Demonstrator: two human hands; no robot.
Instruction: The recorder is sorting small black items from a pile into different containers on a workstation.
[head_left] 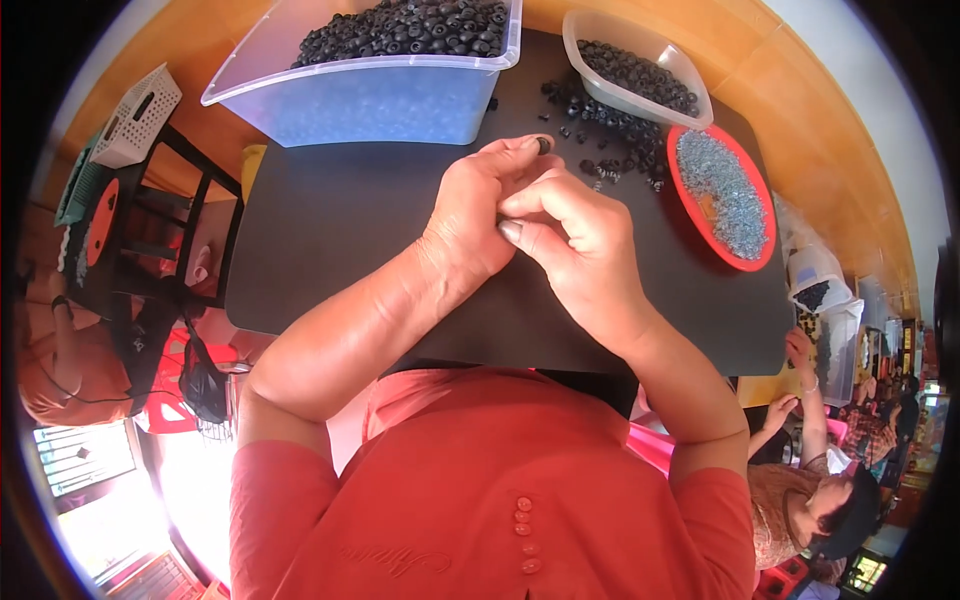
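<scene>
My left hand point(478, 210) pinches a small black ring-shaped part point(543, 144) between its fingertips above a black mat point(340, 230). My right hand point(570, 240) presses against the left one, fingers curled; whether it holds anything is hidden. Loose black ring parts point(610, 140) lie scattered on the mat just beyond the hands. A red round tray point(722, 195) with small grey metal pieces sits to the right.
A large clear tub point(370, 95) full of black rings stands at the back. A smaller clear container point(640, 70) of rings is at the back right. Another person point(820, 490) works at the right, one more person point(60, 360) at the left, beside a white basket point(135, 118).
</scene>
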